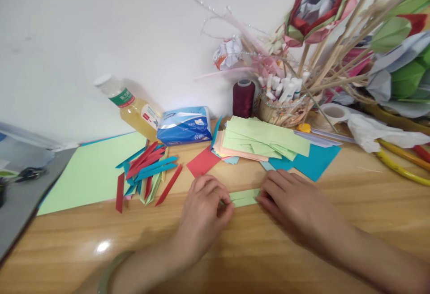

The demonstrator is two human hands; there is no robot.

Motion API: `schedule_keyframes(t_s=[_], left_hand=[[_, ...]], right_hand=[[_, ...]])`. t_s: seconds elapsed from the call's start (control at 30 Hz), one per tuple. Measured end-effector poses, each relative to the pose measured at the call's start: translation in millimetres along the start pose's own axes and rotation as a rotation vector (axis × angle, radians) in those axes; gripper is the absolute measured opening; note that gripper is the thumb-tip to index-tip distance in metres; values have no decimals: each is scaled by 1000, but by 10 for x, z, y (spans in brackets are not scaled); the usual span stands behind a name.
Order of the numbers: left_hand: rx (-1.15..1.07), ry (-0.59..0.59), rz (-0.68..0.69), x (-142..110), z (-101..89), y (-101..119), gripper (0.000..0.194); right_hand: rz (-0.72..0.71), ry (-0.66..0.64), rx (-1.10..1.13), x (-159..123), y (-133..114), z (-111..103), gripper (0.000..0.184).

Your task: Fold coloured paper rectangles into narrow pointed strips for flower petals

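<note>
A light green paper strip (244, 198) stretches between my two hands, just above or on the wooden table. My left hand (210, 202) pinches its left end with thumb and curled fingers. At the right end, my right hand (282, 191) has its fingers closed on the strip, and they hide that end. A crease or fold line runs along the paper between them. Beyond my hands lies a stack of light green paper pieces (258, 137) over peach and blue ones. To the left is a heap of folded red, blue and green paper strips (148, 171).
A large green paper sheet (80, 177) lies at the left. Along the wall stand a drink bottle (134, 110), a blue tissue pack (184, 126), a dark red thread spool (243, 99) and a basket (282, 110) of markers. Paper flowers (322, 7) lean at the right.
</note>
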State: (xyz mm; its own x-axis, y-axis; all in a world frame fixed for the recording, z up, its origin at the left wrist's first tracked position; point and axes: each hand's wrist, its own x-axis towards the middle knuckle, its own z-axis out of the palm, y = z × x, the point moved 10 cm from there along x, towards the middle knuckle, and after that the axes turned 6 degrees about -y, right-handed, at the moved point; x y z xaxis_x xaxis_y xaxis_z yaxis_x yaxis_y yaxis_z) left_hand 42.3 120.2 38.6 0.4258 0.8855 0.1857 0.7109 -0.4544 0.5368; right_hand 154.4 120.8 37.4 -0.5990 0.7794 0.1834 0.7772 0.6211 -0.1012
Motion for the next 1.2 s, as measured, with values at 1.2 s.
schedule_keyframes(t_s=[1.2], left_hand=[[158,-71,33,11,92,28,10]], right_hand=[[-278,66,-371,-503,-658,35,41]])
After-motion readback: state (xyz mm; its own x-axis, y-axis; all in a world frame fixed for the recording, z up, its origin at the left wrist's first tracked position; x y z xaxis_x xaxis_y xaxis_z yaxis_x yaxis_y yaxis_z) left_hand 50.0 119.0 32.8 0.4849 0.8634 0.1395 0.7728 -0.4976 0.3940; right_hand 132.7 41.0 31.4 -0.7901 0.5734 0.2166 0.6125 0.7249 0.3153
